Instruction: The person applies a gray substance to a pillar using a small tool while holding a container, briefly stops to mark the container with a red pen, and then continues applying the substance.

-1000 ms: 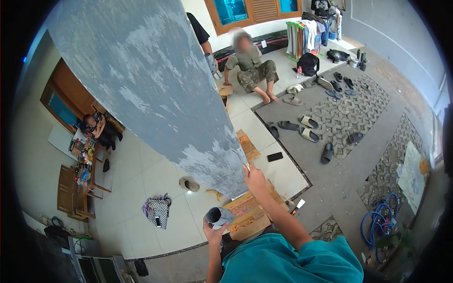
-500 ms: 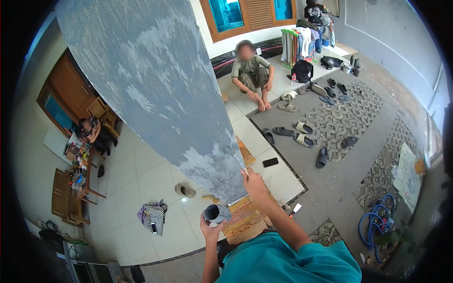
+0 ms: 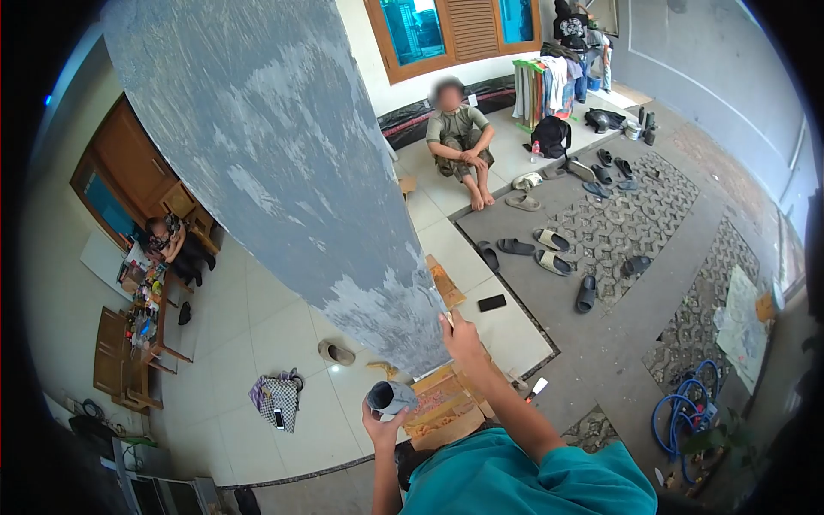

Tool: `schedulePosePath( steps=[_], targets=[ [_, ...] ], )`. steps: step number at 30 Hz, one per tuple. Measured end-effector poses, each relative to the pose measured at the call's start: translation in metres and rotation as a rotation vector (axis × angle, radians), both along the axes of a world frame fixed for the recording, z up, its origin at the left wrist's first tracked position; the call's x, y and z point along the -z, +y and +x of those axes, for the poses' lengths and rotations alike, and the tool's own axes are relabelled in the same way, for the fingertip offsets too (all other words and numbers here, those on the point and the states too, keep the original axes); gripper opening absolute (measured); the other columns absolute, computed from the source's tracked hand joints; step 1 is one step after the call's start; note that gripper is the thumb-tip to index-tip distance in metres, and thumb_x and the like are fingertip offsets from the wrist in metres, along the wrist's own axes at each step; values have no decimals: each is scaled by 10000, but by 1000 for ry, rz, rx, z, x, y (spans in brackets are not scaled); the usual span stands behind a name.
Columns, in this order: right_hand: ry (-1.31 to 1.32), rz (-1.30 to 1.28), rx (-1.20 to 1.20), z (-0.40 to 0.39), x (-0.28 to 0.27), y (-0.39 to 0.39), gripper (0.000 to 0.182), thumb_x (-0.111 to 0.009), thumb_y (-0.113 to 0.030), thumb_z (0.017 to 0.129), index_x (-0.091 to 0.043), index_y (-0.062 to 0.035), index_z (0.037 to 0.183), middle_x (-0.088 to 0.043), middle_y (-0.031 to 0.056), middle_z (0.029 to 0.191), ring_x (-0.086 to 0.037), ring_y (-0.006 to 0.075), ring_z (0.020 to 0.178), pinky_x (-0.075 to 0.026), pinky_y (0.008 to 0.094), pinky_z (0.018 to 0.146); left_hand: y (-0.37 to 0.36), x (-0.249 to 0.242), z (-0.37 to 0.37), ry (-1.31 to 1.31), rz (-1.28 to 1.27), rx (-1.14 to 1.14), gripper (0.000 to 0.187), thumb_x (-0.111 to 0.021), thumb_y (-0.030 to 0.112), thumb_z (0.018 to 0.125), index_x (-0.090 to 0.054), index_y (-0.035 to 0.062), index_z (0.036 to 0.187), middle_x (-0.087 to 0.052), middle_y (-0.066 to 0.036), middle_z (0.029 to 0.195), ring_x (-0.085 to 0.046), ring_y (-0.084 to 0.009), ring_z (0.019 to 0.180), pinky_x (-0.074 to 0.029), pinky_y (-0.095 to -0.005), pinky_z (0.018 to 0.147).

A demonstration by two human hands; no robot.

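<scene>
A tall pillar (image 3: 283, 172) with patchy grey paint rises in front of me. My right hand (image 3: 463, 336) is closed around the handle of a paintbrush (image 3: 439, 304), whose bristle end lies against the pillar's lower right edge; the bristles are hard to make out. In my left hand (image 3: 384, 429) is a grey-smeared cup (image 3: 393, 397), tilted, with its dark opening facing up and left. It is held just left of the pillar's foot. Stained cardboard (image 3: 446, 403) covers the floor between my hands and under the pillar.
A person (image 3: 462, 142) sits on the tiled ledge; another (image 3: 176, 247) sits by a cluttered table (image 3: 154, 330). A phone (image 3: 492, 302) lies right of the pillar, a scraper (image 3: 536, 389) near my right forearm. Sandals (image 3: 554, 262), a blue hose (image 3: 678, 412) and a checked cloth (image 3: 279, 402) are on the ground.
My right hand and the brush have shifted slightly down along the pillar's edge. The cup stays nearly in place. The person on the ledge has brought both arms together over the knees.
</scene>
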State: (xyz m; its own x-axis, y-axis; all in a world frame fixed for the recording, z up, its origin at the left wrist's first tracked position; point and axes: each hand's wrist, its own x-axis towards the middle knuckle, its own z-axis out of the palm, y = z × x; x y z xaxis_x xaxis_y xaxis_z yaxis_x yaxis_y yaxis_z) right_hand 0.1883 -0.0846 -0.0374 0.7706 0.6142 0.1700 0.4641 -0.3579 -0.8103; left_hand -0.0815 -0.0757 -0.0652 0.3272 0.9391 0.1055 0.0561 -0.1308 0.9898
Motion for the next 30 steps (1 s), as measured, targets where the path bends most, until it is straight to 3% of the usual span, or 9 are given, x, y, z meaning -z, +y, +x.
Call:
schedulePosePath(
  steps=[5,8,14,17,24,30],
  targets=[
    [-93,165,-13,14,-26,23,362,-522,-360,974,-567,-16,1079,-647,262,753,-637,468,733,-503,524,619,-2,3,1,7,-12,10,757,-871,-8,594,-484,-16,1244,-589,-136,1164,-615,-251,1071,-526,-378,941],
    [-63,-21,27,20,-22,23,356,-524,-357,975,-560,-10,1046,-641,261,741,-637,466,729,-505,513,610,-5,5,4,10,-31,10,760,-871,-9,593,-483,-15,1246,-588,-135,1168,-613,-248,1072,-523,-379,945],
    [23,39,-1,9,11,-1,349,-516,-358,979,-549,-14,1023,-645,261,744,-635,472,734,-503,536,630,-14,6,3,21,-32,2,759,-877,4,599,-477,-23,1244,-596,-131,1139,-618,-237,1050,-523,-365,920],
    [-17,116,-33,12,-15,12,356,-524,-365,973,-544,-11,1007,-650,264,758,-633,480,744,-501,548,644,-18,1,3,11,-62,-6,760,-877,1,600,-475,-26,1245,-592,-133,1145,-615,-238,1052,-522,-365,923],
    [54,-43,24,8,0,8,354,-527,-357,974,-539,-4,997,-637,280,746,-627,488,739,-485,565,629,-19,-1,0,18,-47,-25,758,-875,-2,603,-474,-33,1245,-591,-136,1147,-614,-239,1053,-522,-362,921],
    [23,206,-37,13,-29,21,369,-532,-364,972,-545,1,1025,-627,288,722,-612,505,714,-480,568,613,-20,8,-8,32,-67,-22,753,-869,-8,605,-472,-39,1244,-595,-136,1138,-621,-243,1047,-525,-365,913]
  ],
)
